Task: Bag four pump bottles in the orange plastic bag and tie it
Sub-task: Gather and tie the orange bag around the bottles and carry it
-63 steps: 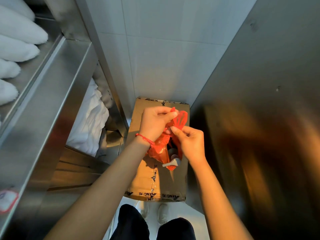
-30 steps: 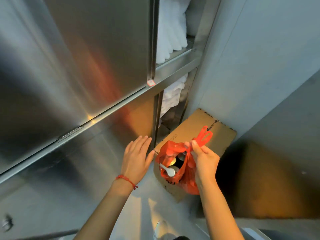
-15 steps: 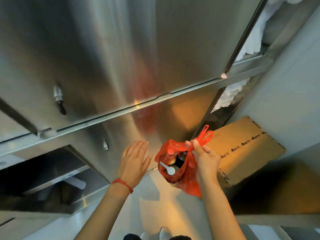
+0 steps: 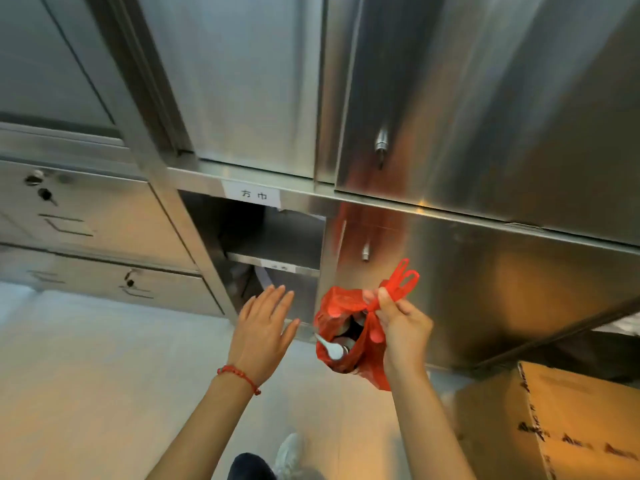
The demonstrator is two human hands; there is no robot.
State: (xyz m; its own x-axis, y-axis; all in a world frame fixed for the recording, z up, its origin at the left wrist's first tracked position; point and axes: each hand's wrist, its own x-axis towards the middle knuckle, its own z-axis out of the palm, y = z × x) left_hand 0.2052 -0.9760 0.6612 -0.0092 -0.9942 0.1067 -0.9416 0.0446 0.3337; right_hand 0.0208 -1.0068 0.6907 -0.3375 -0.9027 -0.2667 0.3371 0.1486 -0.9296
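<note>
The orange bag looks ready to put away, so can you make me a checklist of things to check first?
1. Orange bag held: ok. The right hand pinches its gathered handles.
2. Bag tied: not ok. The mouth gapes open below the handles.
3. Four pump bottles inside: cannot tell. A pump head and some bottle tops show, but not enough to count.
4. Left hand free to help: ok. It is open with spread fingers, holding nothing.
5. Place to put it: ok. The cabinet compartment ahead stands open.
6. Bag clear of the cardboard box: ok. It hangs in the air, apart from the box.
</note>
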